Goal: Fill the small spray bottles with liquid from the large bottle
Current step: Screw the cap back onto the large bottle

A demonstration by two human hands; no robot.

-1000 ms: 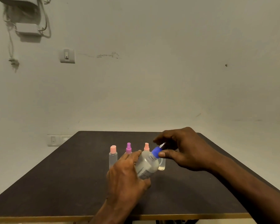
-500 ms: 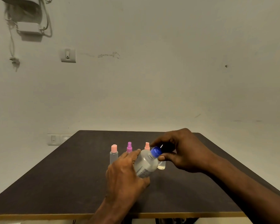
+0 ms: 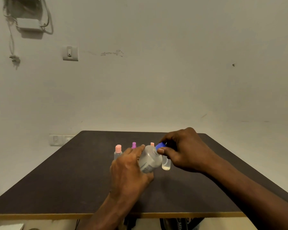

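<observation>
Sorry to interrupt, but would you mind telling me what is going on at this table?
A person is working at a dark table. The left hand holds the large bottle tilted, while the right hand pinches its blue cap. One small bottle stands uncapped beside it with a little liquid at the bottom. Three more small spray bottles, capped pink, purple and pink, stand in a row behind.
</observation>
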